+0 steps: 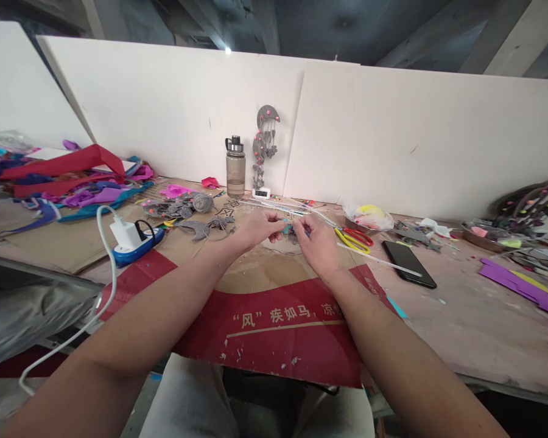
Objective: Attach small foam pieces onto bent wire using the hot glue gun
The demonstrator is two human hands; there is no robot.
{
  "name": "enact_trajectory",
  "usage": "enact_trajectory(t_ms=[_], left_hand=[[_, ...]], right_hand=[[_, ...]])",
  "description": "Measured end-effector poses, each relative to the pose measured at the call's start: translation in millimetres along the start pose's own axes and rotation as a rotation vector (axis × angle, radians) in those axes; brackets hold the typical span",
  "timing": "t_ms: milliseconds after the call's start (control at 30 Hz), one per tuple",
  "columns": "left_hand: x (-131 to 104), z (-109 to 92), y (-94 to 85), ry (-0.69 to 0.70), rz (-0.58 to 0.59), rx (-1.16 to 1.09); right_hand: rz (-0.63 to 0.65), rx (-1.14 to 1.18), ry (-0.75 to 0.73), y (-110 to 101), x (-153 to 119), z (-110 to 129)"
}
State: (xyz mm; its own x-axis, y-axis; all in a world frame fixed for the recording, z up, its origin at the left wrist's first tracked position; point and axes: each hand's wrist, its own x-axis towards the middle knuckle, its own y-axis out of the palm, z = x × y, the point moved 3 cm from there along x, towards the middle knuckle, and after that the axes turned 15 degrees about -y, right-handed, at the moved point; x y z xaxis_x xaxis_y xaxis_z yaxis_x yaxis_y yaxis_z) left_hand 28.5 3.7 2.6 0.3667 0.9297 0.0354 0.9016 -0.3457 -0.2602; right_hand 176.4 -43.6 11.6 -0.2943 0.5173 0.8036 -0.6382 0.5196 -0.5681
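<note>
Close together over the cardboard, my left hand point(261, 230) and my right hand point(318, 246) face each other with fingers pinched. A small teal piece point(287, 228) shows at the fingertips of my left hand. Something small and grey lies by my right fingertips, partly hidden, and I cannot make out what they grip. Yellow-handled scissors point(352, 242) and red-handled scissors point(360, 236) lie just beyond my right hand, near a clear stick point(383, 261). Left of my left hand are a grey crescent shape point(195, 230) and a ball of grey yarn point(203, 202).
A bottle point(235, 173) and a small digital clock point(261, 193) stand at the back, below a hanging grey moon ornament point(268, 114). A phone point(408, 264) lies right. A blue power strip point(137, 246) with a white cable and piled coloured felt point(91, 194) are left.
</note>
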Motion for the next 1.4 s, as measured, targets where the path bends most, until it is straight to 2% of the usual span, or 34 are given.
enact_trajectory(t_ms=[267, 700, 1000, 1167, 1400], left_hand=[[1, 1, -2.0, 0.031, -0.026, 0.022], [-2, -1, -1.4, 0.053, 0.004, 0.0], [-1, -2, -1.0, 0.024, 0.002, -0.037], [-2, -3, -1.8, 0.003, -0.017, -0.065], [-2, -2, -2.4, -0.014, -0.039, -0.02]], right_hand=[[-0.021, -0.003, -0.008, -1, 1, 0], [-0.035, 0.012, 0.024, -2, 1, 1], [-0.058, 0.189, 0.101, 3, -2, -8], [-0.065, 0.222, 0.059, 3, -1, -9], [-0.058, 0.096, -0.024, 1, 0, -1]])
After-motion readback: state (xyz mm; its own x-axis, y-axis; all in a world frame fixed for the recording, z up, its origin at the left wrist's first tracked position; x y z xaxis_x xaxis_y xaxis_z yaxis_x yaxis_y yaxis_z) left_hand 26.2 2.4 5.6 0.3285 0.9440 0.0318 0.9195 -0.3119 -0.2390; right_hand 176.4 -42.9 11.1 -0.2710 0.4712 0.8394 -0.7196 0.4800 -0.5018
